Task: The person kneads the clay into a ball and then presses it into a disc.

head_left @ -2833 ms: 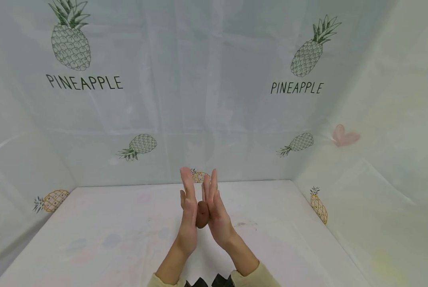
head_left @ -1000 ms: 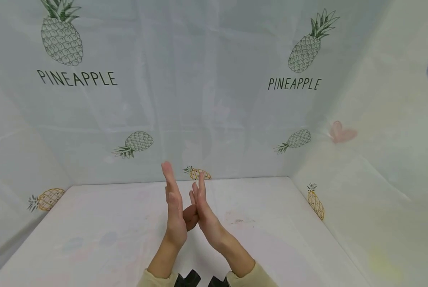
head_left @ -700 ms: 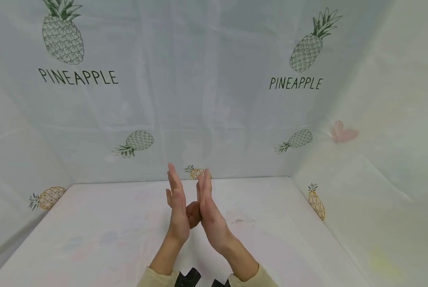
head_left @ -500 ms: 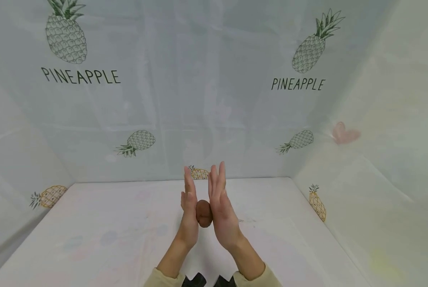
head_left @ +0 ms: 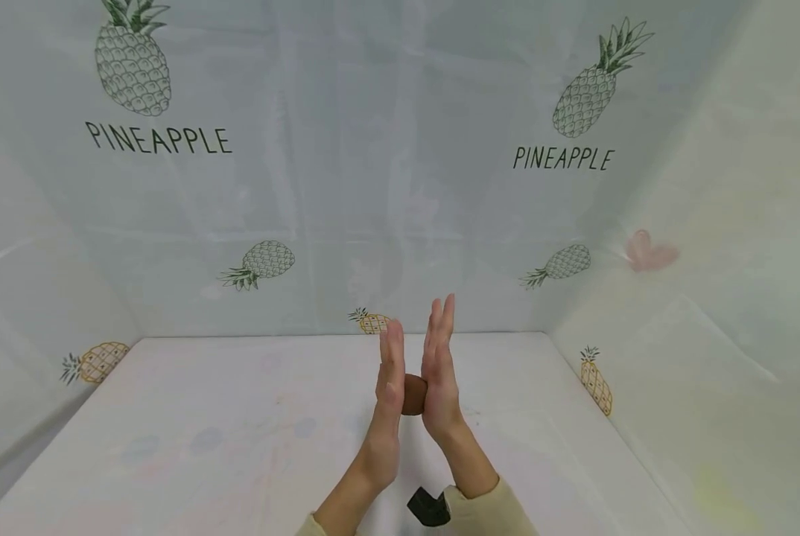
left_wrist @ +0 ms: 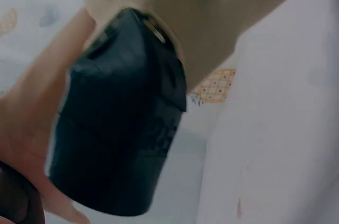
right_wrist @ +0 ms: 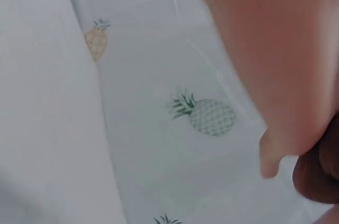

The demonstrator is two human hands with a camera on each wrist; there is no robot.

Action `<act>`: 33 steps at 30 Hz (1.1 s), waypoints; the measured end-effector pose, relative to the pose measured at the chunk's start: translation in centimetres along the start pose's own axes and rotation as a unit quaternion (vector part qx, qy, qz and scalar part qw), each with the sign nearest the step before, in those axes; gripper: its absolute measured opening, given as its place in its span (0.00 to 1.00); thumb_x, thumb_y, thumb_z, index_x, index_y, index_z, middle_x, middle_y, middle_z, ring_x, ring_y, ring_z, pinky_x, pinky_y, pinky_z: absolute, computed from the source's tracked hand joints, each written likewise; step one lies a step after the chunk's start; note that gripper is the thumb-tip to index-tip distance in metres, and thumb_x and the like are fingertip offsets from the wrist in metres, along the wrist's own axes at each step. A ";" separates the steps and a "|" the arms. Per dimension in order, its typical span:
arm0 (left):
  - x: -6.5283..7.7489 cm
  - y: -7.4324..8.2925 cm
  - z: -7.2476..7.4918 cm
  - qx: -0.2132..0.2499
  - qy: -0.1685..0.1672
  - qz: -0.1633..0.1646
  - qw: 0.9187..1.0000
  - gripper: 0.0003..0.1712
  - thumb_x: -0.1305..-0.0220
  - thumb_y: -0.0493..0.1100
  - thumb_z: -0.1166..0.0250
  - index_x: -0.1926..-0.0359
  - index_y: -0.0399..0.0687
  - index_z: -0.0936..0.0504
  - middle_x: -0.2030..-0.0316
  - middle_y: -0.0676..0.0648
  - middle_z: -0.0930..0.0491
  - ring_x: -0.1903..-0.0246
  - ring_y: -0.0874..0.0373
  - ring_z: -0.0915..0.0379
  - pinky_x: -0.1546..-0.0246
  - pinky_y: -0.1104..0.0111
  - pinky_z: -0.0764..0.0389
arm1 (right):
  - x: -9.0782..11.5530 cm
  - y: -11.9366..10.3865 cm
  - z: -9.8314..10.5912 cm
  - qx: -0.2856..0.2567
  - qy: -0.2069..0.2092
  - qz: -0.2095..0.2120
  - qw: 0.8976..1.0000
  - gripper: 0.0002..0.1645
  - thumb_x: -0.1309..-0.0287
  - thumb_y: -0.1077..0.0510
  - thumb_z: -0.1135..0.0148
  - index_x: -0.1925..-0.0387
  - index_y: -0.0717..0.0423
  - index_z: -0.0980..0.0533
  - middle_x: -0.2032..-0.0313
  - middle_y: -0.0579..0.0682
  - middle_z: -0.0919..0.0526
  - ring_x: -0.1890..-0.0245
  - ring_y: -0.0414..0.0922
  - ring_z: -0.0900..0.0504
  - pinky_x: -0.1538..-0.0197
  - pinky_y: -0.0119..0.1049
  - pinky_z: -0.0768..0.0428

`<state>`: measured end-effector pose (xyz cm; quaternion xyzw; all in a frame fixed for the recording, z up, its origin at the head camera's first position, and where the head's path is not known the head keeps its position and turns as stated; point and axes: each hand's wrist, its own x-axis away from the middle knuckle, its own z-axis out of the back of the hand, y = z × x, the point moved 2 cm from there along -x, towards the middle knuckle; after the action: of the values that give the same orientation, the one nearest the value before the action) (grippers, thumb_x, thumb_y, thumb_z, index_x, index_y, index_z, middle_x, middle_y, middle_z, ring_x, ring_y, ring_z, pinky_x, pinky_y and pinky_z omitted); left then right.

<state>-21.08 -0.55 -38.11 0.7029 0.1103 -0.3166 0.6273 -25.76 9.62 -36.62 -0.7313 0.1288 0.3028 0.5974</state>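
Note:
Between my two upright palms sits a brown lump [head_left: 414,395], smooth and rounded like clay or dough. My left hand [head_left: 389,394] presses it from the left with fingers straight and pointing up. From the other side my right hand [head_left: 441,380] presses flat against it, its fingers also extended. Both hands are raised over the table. In the left wrist view the dark lump [left_wrist: 20,197] shows at the lower left corner, by the palm. At the right edge of the right wrist view, the brown lump [right_wrist: 318,176] lies against the right hand [right_wrist: 286,75].
A white table [head_left: 226,417] with faint coloured spots spreads under the hands. Sheeting [head_left: 346,149] printed with pineapples hangs behind and on both sides. A black wrist device [head_left: 430,507] sits at the right sleeve; another black device [left_wrist: 114,123] fills much of the left wrist view.
Both hands have shifted right with the brown lump between them. The palms have slid against each other repeatedly, and the lump has turned, its visible shape varying from creased to smoother.

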 end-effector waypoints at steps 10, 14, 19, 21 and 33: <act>-0.5 0.8 1.6 0.025 0.012 -0.061 0.998 0.37 0.16 0.62 0.80 0.15 0.64 0.75 0.15 0.61 0.78 0.17 0.61 0.87 0.27 0.37 0.88 | 0.5 1.9 -1.1 -0.037 -0.102 -0.112 0.988 0.36 0.18 0.33 0.86 0.18 0.24 0.79 0.15 0.42 0.73 0.15 0.47 0.73 0.18 0.59 0.73; -0.7 1.0 2.7 0.007 0.037 -0.070 0.997 0.37 0.17 0.62 0.80 0.15 0.64 0.75 0.15 0.60 0.78 0.17 0.61 0.87 0.27 0.40 0.89 | 0.9 2.1 -2.0 -0.037 -0.137 -0.120 0.983 0.36 0.17 0.34 0.85 0.18 0.25 0.79 0.15 0.43 0.73 0.15 0.49 0.70 0.17 0.59 0.70; -1.2 0.9 4.4 -0.021 0.075 -0.056 0.995 0.38 0.18 0.66 0.79 0.16 0.67 0.77 0.17 0.64 0.81 0.18 0.64 0.90 0.28 0.44 0.94 | 1.5 1.9 -3.4 -0.036 -0.179 -0.115 0.976 0.36 0.17 0.34 0.85 0.19 0.25 0.83 0.16 0.41 0.79 0.15 0.49 0.72 0.18 0.62 0.71; -1.4 0.7 5.1 -0.022 0.088 -0.051 0.995 0.39 0.18 0.67 0.78 0.16 0.68 0.78 0.17 0.66 0.82 0.19 0.64 0.92 0.29 0.46 0.96 | 1.8 1.7 -3.9 -0.033 -0.193 -0.107 0.975 0.36 0.17 0.35 0.86 0.19 0.26 0.84 0.17 0.40 0.82 0.15 0.49 0.75 0.19 0.63 0.73; -1.7 -1.0 5.3 -0.086 0.120 0.004 0.989 0.41 0.20 0.71 0.75 0.17 0.72 0.79 0.19 0.66 0.85 0.20 0.63 0.95 0.30 0.43 0.95 | 2.0 -0.9 -4.2 -0.063 -0.170 -0.054 0.982 0.38 0.19 0.36 0.88 0.18 0.34 0.84 0.18 0.37 0.84 0.17 0.48 0.81 0.23 0.66 0.81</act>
<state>-24.56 -5.02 -38.00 0.6797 0.2087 -0.2170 0.6689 -22.52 6.19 -36.70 -0.7117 -0.0333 0.3974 0.5783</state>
